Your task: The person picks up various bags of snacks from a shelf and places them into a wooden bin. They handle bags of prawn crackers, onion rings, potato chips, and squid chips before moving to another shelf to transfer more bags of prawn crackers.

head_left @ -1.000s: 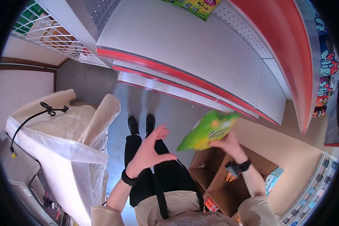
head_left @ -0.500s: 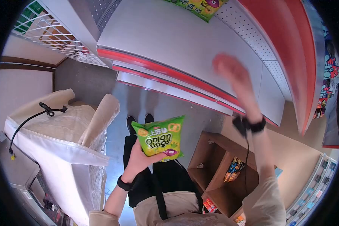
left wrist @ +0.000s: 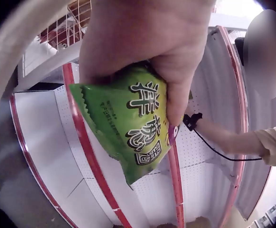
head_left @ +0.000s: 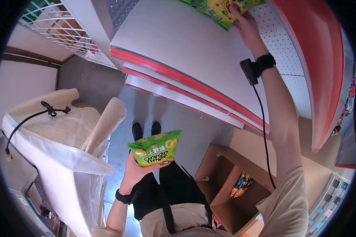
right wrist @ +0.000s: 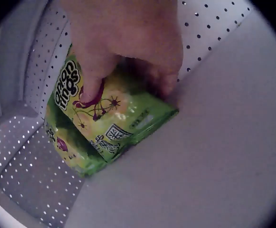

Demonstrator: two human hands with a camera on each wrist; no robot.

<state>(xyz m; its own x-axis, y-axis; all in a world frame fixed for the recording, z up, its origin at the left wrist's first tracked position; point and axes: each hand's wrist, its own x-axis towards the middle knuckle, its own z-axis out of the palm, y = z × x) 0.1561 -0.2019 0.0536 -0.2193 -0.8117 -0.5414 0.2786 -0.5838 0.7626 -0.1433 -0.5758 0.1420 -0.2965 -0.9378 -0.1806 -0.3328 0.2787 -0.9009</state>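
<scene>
A green bag of onion rings (head_left: 156,147) is in my left hand (head_left: 135,170), held in front of my legs. The left wrist view shows its back with large characters (left wrist: 145,121), the thumb along one side. My right arm reaches out over the shelf (head_left: 178,47). There my right hand (head_left: 248,31) grips a second onion rings bag (head_left: 218,14), thumb pressed on its front and fingers round its edge, partly hidden. Another green bag (right wrist: 74,149) sits right behind that one in the right wrist view.
Perforated panels (head_left: 277,51) back the shelf, and a red-edged shelf (head_left: 304,59) curves along the right. A brown cabinet (head_left: 221,158) holding snack packs stands at lower right. To the left are a white-covered bulky object (head_left: 59,154) and a wire basket (head_left: 69,35).
The first bag passed from my right hand to my left, which has since lowered it slightly. My right hand moved away over the shelf and took hold of a second bag.
</scene>
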